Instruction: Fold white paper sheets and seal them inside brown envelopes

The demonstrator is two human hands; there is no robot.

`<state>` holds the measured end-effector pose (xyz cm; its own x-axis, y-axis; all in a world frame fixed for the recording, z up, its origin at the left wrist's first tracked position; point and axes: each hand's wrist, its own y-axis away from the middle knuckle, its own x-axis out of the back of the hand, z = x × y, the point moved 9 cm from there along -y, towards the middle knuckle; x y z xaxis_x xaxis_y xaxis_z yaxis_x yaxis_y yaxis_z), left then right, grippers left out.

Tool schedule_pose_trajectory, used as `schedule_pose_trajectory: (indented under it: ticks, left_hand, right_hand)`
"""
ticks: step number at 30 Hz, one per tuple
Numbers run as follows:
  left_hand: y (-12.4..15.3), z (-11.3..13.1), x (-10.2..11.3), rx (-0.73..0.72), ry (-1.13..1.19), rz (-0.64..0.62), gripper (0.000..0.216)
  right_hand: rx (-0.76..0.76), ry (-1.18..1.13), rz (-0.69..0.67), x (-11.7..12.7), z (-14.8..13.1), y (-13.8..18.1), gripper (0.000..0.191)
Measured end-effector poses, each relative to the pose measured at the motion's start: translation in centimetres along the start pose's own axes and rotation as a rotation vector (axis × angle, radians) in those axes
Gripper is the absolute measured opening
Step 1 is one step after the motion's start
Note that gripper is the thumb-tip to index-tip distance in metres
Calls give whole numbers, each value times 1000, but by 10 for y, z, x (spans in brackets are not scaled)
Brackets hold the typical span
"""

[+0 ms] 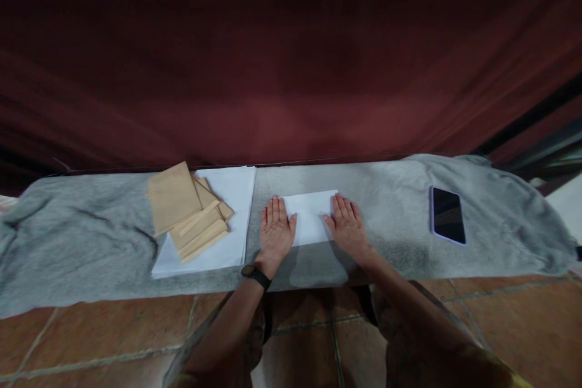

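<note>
Small white rectangular paper sheet (311,218) lies flat mid-table on long grey cloth-covered table (391,218), btwn both hands. L hand (277,231), w/ black wristband (257,276), rests palm-down on its L edge; R hand (349,225) same on R edge. Both grips apart: fingers straight & flat, thumbs out toward sheet's ctr. To L, tan paper envelopes (175,197) overlap atop stack of large white paper (234,185). Far R: black-screened phone w/ lilac edge (448,215).

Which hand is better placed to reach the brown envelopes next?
Likely the left hand, on the left end of the white paper, nearer the brown envelopes; the right hand is nearer the phone.
</note>
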<state>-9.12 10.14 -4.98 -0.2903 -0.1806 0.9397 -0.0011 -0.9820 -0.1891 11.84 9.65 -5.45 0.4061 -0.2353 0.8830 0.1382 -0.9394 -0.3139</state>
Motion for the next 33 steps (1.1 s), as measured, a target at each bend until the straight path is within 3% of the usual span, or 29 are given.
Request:
schedule_pose_trajectory:
  ticks: [8,11,15,18,28,33]
  left_hand:
    - [-5,1,8,-4,68,66,62]
    - [3,26,7,-90,109,52,61]
    - [28,75,-7,-328,165,-100,61]
    - [43,91,-15,-449,174,-207,61]
    - [45,68,8,-633,43,-230,54]
    - [47,61,15,-657,-24,-280,56]
  right_hand:
    - [-51,-23,59,1,10,0,67]
    - [-27,-70,37,-2,-1,-6,64]
    - [71,-158,-74,-13,-31,-12,61]
    - [99,-169,-124,-21,-46,-14,61]
    - [123,10,-83,-25,-38,-10,58]
    - [130,38,-50,-21,-42,-10,57]
